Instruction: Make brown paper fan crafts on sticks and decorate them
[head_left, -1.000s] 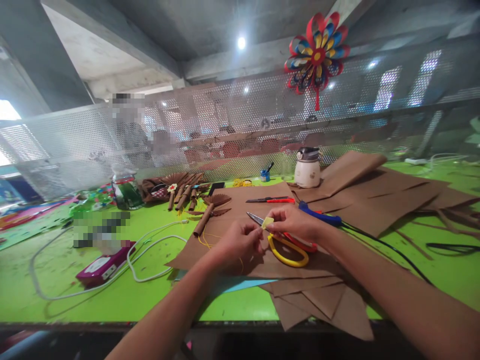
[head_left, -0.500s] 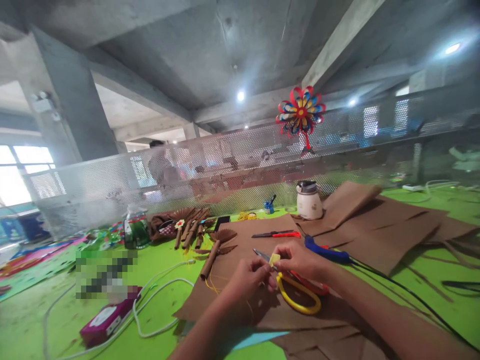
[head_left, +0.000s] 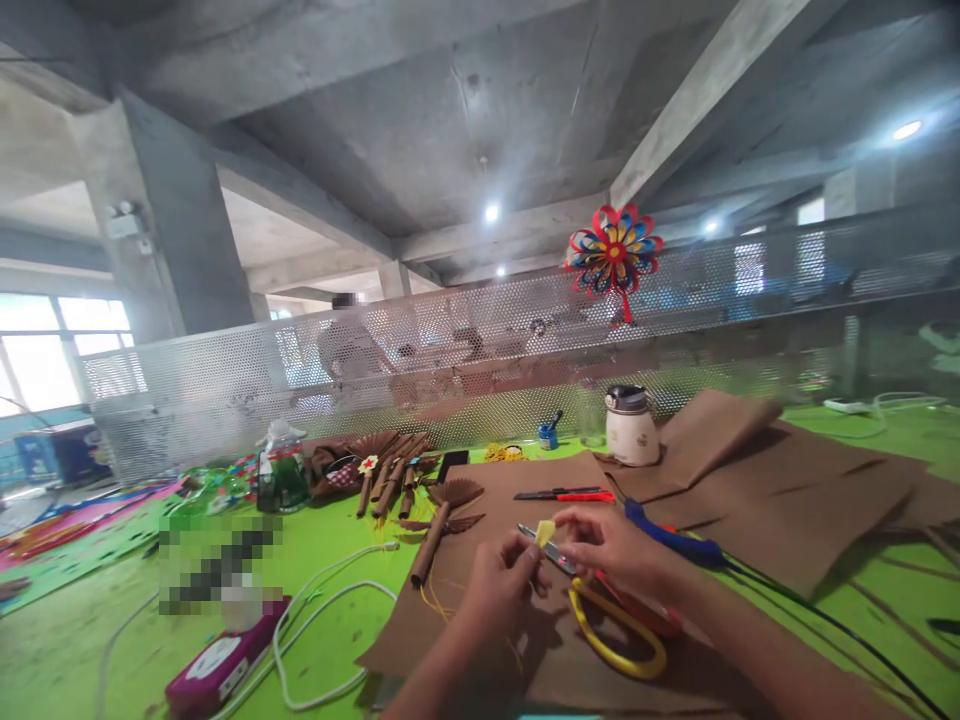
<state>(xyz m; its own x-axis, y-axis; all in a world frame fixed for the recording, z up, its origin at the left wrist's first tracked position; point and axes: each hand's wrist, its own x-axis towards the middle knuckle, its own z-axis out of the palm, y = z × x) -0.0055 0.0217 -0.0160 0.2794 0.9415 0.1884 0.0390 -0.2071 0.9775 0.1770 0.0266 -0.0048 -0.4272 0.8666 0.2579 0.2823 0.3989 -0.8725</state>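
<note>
My left hand [head_left: 504,578] is closed, its thumb and fingers pinching a small yellow piece [head_left: 545,533], which looks like paper. Just to the right, my right hand [head_left: 611,545] has thumb and fingertips apart, close to that piece but seemingly not gripping it. Beneath both hands lie scissors [head_left: 616,628] with a yellow handle loop and a red one; their blades point up and left, partly hidden by my fingers. Brown paper sheets [head_left: 555,475] lie under the scissors. Left of my left hand rests a brown rolled-paper figure [head_left: 429,545] with pleated fans and yellow threads.
A red-handled cutter [head_left: 566,495] lies beyond my hands. To the right is a blue glue gun [head_left: 675,535] with a black cable. A cream flask [head_left: 631,435], more rolled figures [head_left: 391,475] and a purple power strip [head_left: 225,655] with white cable surround the work area.
The yellow piece has passed from my right fingers to my left ones. My right fingers have spread. The whole view has shifted slightly, with things appearing lower and further right.
</note>
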